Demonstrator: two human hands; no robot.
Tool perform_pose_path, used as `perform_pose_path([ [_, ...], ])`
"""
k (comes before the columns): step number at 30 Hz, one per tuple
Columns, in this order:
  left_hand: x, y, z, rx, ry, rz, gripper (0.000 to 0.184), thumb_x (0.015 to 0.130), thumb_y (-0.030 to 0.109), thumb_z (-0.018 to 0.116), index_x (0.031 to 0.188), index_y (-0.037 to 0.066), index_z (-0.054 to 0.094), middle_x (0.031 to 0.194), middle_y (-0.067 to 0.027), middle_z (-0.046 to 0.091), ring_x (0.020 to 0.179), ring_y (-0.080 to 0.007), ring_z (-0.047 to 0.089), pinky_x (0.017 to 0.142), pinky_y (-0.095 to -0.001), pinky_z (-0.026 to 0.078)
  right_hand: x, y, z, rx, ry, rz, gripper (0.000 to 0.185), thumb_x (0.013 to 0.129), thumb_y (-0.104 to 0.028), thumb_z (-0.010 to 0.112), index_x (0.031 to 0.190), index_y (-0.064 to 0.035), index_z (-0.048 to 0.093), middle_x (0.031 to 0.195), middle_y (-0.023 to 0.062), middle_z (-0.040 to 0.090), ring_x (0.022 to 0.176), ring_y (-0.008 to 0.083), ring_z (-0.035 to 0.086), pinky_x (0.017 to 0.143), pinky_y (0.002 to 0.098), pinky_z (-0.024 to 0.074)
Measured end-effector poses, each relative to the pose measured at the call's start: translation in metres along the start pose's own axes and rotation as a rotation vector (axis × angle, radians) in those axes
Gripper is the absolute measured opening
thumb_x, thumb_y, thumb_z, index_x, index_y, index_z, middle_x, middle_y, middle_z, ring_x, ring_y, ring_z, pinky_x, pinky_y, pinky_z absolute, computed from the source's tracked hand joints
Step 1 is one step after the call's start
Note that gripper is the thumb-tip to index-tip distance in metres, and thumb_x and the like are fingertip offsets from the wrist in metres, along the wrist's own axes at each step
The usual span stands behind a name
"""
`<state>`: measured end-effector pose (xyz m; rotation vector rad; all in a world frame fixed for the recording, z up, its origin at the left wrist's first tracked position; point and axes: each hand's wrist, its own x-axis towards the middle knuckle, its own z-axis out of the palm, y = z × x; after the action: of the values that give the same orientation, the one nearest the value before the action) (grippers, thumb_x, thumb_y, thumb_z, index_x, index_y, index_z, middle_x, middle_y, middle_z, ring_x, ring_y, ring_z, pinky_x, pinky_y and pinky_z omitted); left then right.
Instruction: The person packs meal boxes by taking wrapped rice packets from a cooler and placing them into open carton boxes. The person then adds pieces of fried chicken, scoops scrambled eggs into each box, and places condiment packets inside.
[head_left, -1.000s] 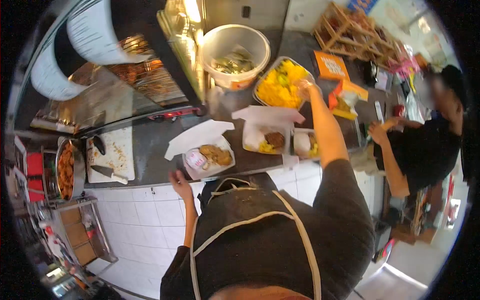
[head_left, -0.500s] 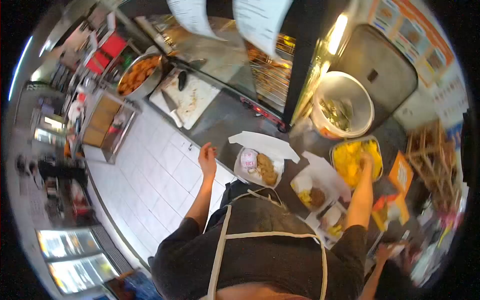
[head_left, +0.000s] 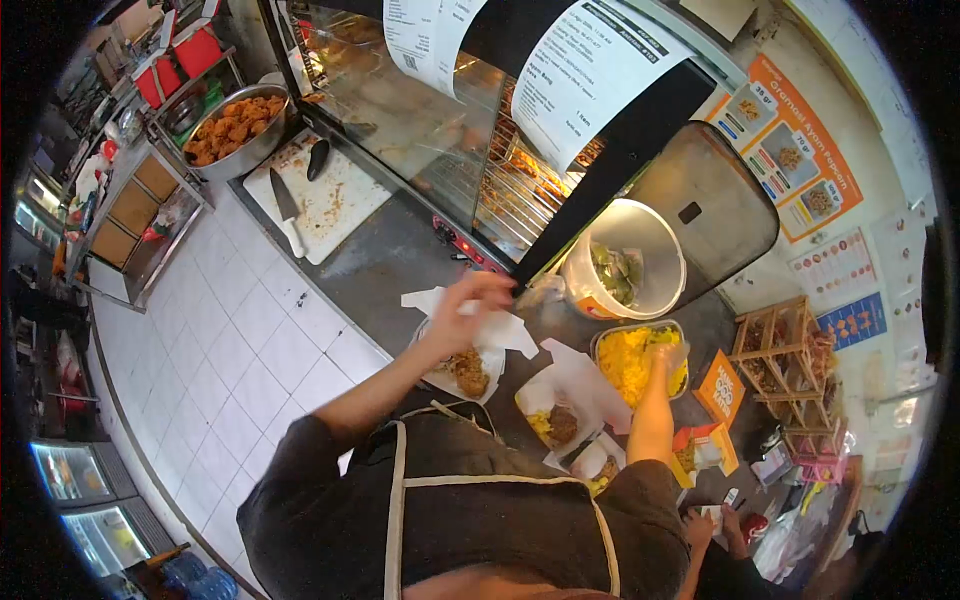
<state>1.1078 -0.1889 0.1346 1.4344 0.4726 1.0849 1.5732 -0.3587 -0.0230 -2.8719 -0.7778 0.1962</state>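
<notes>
My left hand is raised over an open white takeaway box, its blurred fingers stretched out with nothing in them. A piece of fried chicken lies in that box, partly under my forearm. My right hand reaches into a clear tub of yellow shredded food; its fingertips are hard to make out there. Between the hands stands a second open box, with some yellow food and a brown patty-like piece. A third box sits nearer my apron, partly hidden by my right arm.
A white bucket with green leaves stands behind the tub. A glass warming cabinet runs along the back. At left are a cutting board, a knife and a bowl of fried chicken. Another person's hands show lower right.
My left hand has moved right and up, from beside the counter edge to over the first box. My right hand remains in the tub. The view has shifted and turned.
</notes>
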Motion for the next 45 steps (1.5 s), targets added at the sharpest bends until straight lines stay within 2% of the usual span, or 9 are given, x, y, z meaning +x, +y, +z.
perform_pose_path([
  [5, 0.12, 0.001, 0.151, 0.175, -0.537, 0.305, 0.018, 0.083, 0.011, 0.06, 0.098, 0.001, 0.061, 0.085, -0.0127, 0.066, 0.074, -0.0223, 0.065, 0.066, -0.0338, 0.05, -0.029, -0.028, 0.021, 0.043, 0.058, -0.319, 0.081, 0.079, -0.051, 0.059, 0.129, 0.0096, 0.042, 0.141, 0.0317, 0.029, 0.132, 0.044, 0.027, 0.112, 0.0436, 0.0201],
  [12, 0.203, -0.119, 0.242, 1.233, -1.274, 0.005, 0.025, 0.072, 0.02, 0.071, 0.094, 0.007, 0.067, 0.094, -0.0116, 0.067, 0.083, -0.0269, 0.065, 0.07, -0.0388, 0.053, -0.06, -0.059, -0.015, -0.143, -0.132, -0.391, 0.094, 0.07, -0.047, 0.073, 0.134, 0.0078, 0.033, 0.14, 0.0267, 0.035, 0.131, 0.0369, 0.034, 0.106, 0.0386, 0.0327],
  [24, 0.204, -0.221, 0.284, 1.295, -1.545, 0.033, 0.03, 0.069, 0.018, 0.072, 0.097, 0.008, 0.069, 0.097, -0.0121, 0.067, 0.084, -0.0271, 0.065, 0.07, -0.0386, 0.053, -0.021, -0.01, -0.039, 0.225, -0.394, -0.089, 0.05, 0.069, -0.04, 0.073, 0.099, -0.0013, 0.065, 0.094, 0.0158, 0.067, 0.091, 0.0308, 0.064, 0.078, 0.0407, 0.0489],
  [31, 0.196, -0.257, 0.29, 1.494, -1.851, 0.187, 0.033, 0.067, 0.018, 0.072, 0.099, 0.009, 0.071, 0.099, -0.0124, 0.067, 0.085, -0.0272, 0.065, 0.07, -0.0385, 0.053, -0.042, 0.01, -0.087, 0.474, -0.609, 0.181, 0.084, 0.067, -0.032, 0.079, 0.132, 0.003, 0.039, 0.132, 0.0205, 0.048, 0.119, 0.0303, 0.049, 0.1, 0.0377, 0.0393],
  [33, 0.189, -0.271, 0.271, 1.409, -1.545, 0.576, 0.038, 0.061, 0.007, 0.076, 0.096, -0.003, 0.068, 0.093, -0.0161, 0.067, 0.087, -0.0262, 0.065, 0.071, -0.0368, 0.053, -0.036, 0.025, -0.064, 0.386, -0.536, 0.17, 0.089, 0.069, -0.031, 0.078, 0.137, 0.0026, 0.032, 0.139, 0.0216, 0.04, 0.128, 0.0302, 0.041, 0.105, 0.0376, 0.0333],
  [34, 0.201, -0.251, 0.287, 1.391, -1.758, 0.177, 0.03, 0.06, 0.009, 0.077, 0.086, -0.003, 0.069, 0.088, -0.0173, 0.067, 0.085, -0.0291, 0.064, 0.072, -0.0384, 0.053, -0.039, 0.027, -0.058, 0.395, -0.55, 0.202, 0.089, 0.069, -0.031, 0.078, 0.137, 0.0026, 0.032, 0.139, 0.0216, 0.04, 0.128, 0.0302, 0.041, 0.105, 0.0376, 0.0333],
  [40, 0.235, -0.292, 0.252, 0.608, -1.467, 0.192, 0.011, 0.064, 0.016, 0.071, 0.068, 0.005, 0.069, 0.069, -0.0147, 0.067, 0.071, -0.026, 0.067, 0.061, -0.0399, 0.053, -0.025, 0.036, -0.045, 0.424, -0.372, 0.083, 0.085, 0.071, -0.036, 0.073, 0.136, 0.003, 0.034, 0.136, 0.0216, 0.043, 0.124, 0.0298, 0.045, 0.101, 0.0357, 0.0379],
  [42, 0.23, -0.271, 0.267, 1.203, -1.474, 0.106, 0.014, 0.061, 0.015, 0.071, 0.071, 0.006, 0.07, 0.071, -0.0148, 0.067, 0.071, -0.0276, 0.067, 0.061, -0.0409, 0.052, -0.031, 0.03, -0.053, 0.375, -0.552, 0.086, 0.078, 0.073, -0.034, 0.071, 0.134, 0.0005, 0.037, 0.135, 0.0218, 0.045, 0.125, 0.033, 0.044, 0.101, 0.0385, 0.0391],
  [45, 0.229, -0.176, 0.263, 1.036, -1.23, -0.045, 0.018, 0.061, 0.016, 0.07, 0.076, 0.007, 0.07, 0.072, -0.0141, 0.067, 0.07, -0.029, 0.065, 0.064, -0.0394, 0.051, -0.026, 0.025, -0.064, 0.33, -0.486, 0.025, 0.077, 0.072, -0.033, 0.072, 0.133, 0.0003, 0.038, 0.124, 0.02, 0.051, 0.113, 0.0302, 0.051, 0.091, 0.0373, 0.0433],
])
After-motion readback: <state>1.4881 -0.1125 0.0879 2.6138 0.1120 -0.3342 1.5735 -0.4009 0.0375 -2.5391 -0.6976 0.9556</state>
